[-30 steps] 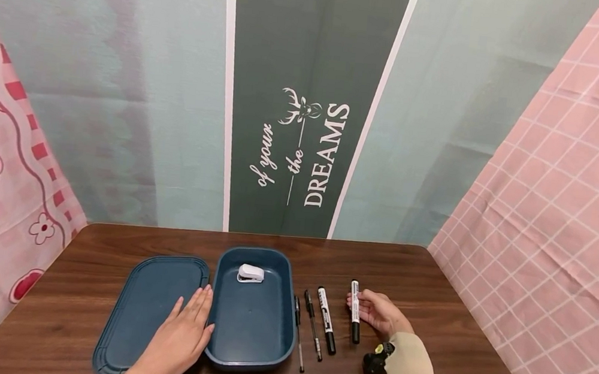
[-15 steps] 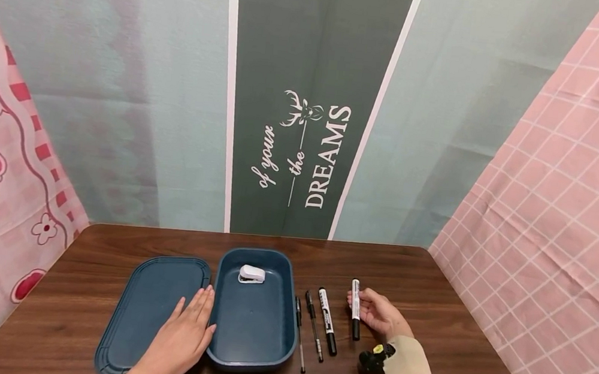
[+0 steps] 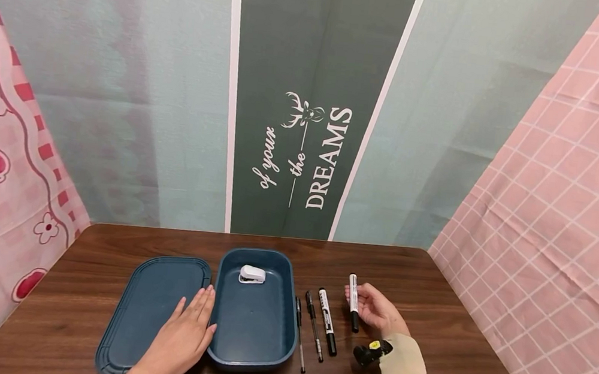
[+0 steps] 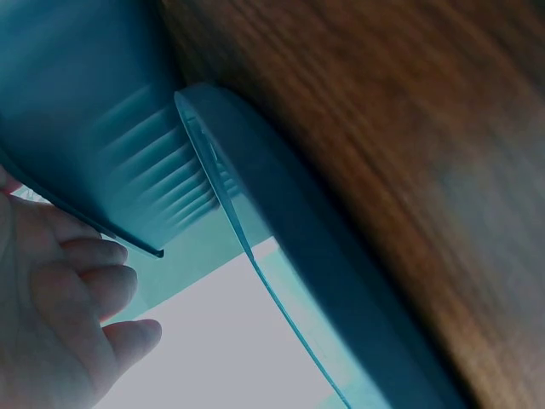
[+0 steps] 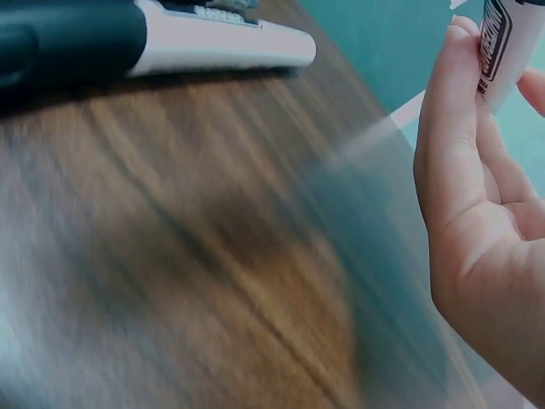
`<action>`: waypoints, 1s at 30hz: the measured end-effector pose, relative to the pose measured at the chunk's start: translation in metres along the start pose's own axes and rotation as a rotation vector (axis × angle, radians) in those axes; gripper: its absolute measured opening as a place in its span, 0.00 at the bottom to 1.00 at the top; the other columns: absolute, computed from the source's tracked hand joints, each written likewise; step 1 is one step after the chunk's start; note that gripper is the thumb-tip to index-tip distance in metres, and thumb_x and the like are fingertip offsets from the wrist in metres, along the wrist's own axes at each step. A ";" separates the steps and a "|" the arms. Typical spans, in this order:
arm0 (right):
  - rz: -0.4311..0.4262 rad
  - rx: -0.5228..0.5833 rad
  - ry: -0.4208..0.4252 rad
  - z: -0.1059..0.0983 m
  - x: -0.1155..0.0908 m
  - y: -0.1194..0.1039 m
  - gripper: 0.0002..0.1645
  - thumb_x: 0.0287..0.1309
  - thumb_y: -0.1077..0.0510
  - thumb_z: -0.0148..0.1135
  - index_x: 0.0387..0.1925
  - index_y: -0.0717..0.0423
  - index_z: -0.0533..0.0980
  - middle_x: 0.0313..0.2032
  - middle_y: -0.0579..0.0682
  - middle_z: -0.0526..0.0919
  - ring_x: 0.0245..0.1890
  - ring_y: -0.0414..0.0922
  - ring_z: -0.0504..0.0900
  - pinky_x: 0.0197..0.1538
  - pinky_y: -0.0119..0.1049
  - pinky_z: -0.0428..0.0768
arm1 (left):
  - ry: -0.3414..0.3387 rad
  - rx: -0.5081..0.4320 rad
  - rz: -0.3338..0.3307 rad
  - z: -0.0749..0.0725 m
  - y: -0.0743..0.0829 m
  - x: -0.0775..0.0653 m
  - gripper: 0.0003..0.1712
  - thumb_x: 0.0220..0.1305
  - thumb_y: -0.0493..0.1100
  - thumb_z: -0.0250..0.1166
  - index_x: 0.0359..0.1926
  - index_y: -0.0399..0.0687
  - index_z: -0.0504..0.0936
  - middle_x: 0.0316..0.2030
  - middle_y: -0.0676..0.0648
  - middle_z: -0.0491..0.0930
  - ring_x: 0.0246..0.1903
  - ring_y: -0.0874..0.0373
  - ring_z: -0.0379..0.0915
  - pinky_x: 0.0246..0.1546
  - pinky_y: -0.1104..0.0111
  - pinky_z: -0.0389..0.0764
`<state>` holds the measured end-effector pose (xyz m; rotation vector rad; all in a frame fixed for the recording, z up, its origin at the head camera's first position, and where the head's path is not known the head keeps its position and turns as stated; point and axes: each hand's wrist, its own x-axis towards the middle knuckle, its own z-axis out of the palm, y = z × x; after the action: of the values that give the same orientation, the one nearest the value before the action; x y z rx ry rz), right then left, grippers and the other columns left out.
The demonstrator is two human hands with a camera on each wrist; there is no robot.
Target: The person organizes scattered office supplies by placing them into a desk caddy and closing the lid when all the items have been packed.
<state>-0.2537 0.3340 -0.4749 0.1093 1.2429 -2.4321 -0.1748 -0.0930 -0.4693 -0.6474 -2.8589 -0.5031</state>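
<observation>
My left hand (image 3: 180, 337) lies with straight fingers over the blue lid (image 3: 150, 305), its fingertips at the left rim of the open blue box (image 3: 251, 336). In the left wrist view, the fingers (image 4: 106, 290) meet the edge of the box wall (image 4: 128, 162). A small white stapler (image 3: 252, 274) sits inside the box at the far end. My right hand (image 3: 380, 312) pinches a white marker (image 3: 353, 293) with a black cap, cap end toward me. The right wrist view shows this marker (image 5: 504, 47) raised between fingers and thumb.
Right of the box, a second white marker (image 3: 327, 321) and two thin black pens (image 3: 314, 326) lie side by side on the brown wooden table (image 3: 456, 358). A black wrist camera (image 3: 372, 353) hangs under the right wrist. Curtains (image 3: 526, 191) enclose the table.
My right hand has lifted the marker slightly and moved it a little away from me and to the left. My left hand keeps its place at the box.
</observation>
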 end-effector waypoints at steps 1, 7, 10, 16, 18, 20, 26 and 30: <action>0.004 0.009 -0.002 0.001 0.001 0.000 0.22 0.67 0.67 0.35 0.37 0.63 0.79 0.38 0.53 0.84 0.38 0.41 0.83 0.47 0.33 0.79 | -0.006 -0.004 -0.001 0.000 0.000 0.000 0.33 0.67 0.46 0.56 0.67 0.31 0.62 0.67 0.36 0.60 0.67 0.45 0.54 0.63 0.45 0.56; 0.023 0.019 0.001 0.013 0.007 0.000 0.23 0.68 0.67 0.35 0.36 0.64 0.80 0.37 0.54 0.84 0.37 0.42 0.83 0.46 0.33 0.79 | -0.039 -0.023 -0.013 -0.002 0.000 -0.001 0.34 0.68 0.47 0.56 0.68 0.32 0.60 0.68 0.37 0.58 0.68 0.45 0.52 0.64 0.45 0.54; 0.030 0.013 0.011 0.022 0.009 -0.001 0.23 0.68 0.66 0.36 0.35 0.66 0.80 0.36 0.55 0.84 0.36 0.42 0.83 0.46 0.33 0.80 | -0.029 -0.024 -0.013 0.000 -0.001 -0.001 0.34 0.68 0.47 0.56 0.68 0.32 0.60 0.68 0.37 0.59 0.67 0.45 0.53 0.64 0.45 0.54; 0.023 -0.019 -0.021 0.038 0.017 -0.001 0.24 0.67 0.67 0.33 0.34 0.66 0.80 0.35 0.55 0.84 0.35 0.42 0.83 0.45 0.32 0.80 | -0.021 -0.019 -0.015 0.000 -0.002 -0.002 0.34 0.68 0.47 0.56 0.67 0.31 0.61 0.67 0.37 0.59 0.67 0.44 0.53 0.63 0.45 0.55; 0.026 -0.038 -0.038 0.044 0.018 -0.002 0.24 0.67 0.67 0.34 0.34 0.65 0.80 0.36 0.54 0.84 0.36 0.42 0.83 0.46 0.32 0.80 | -0.024 -0.018 -0.015 0.000 -0.002 -0.002 0.34 0.68 0.47 0.56 0.67 0.31 0.61 0.67 0.37 0.59 0.67 0.44 0.53 0.63 0.45 0.55; 0.032 -0.053 -0.050 0.051 0.018 -0.002 0.23 0.67 0.67 0.35 0.35 0.64 0.81 0.36 0.54 0.84 0.36 0.41 0.83 0.47 0.33 0.79 | -0.024 -0.017 -0.014 0.000 -0.002 -0.002 0.34 0.68 0.47 0.56 0.67 0.32 0.61 0.68 0.37 0.59 0.67 0.45 0.53 0.63 0.45 0.55; 0.032 -0.125 -0.067 0.078 0.020 -0.001 0.21 0.67 0.66 0.39 0.35 0.62 0.81 0.35 0.53 0.84 0.35 0.41 0.83 0.46 0.34 0.80 | -0.017 -0.012 -0.006 0.001 -0.001 -0.001 0.33 0.68 0.47 0.55 0.67 0.31 0.61 0.68 0.37 0.59 0.68 0.45 0.53 0.64 0.46 0.54; 0.030 -0.143 -0.070 0.099 0.028 0.001 0.20 0.65 0.67 0.39 0.34 0.63 0.80 0.34 0.52 0.84 0.35 0.41 0.83 0.46 0.34 0.80 | -0.009 -0.016 -0.007 0.001 -0.001 0.000 0.34 0.68 0.47 0.56 0.67 0.31 0.61 0.67 0.37 0.59 0.67 0.45 0.53 0.64 0.46 0.55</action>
<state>-0.2678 0.2457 -0.4234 0.0021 1.3689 -2.2934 -0.1751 -0.0936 -0.4708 -0.6434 -2.8692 -0.5264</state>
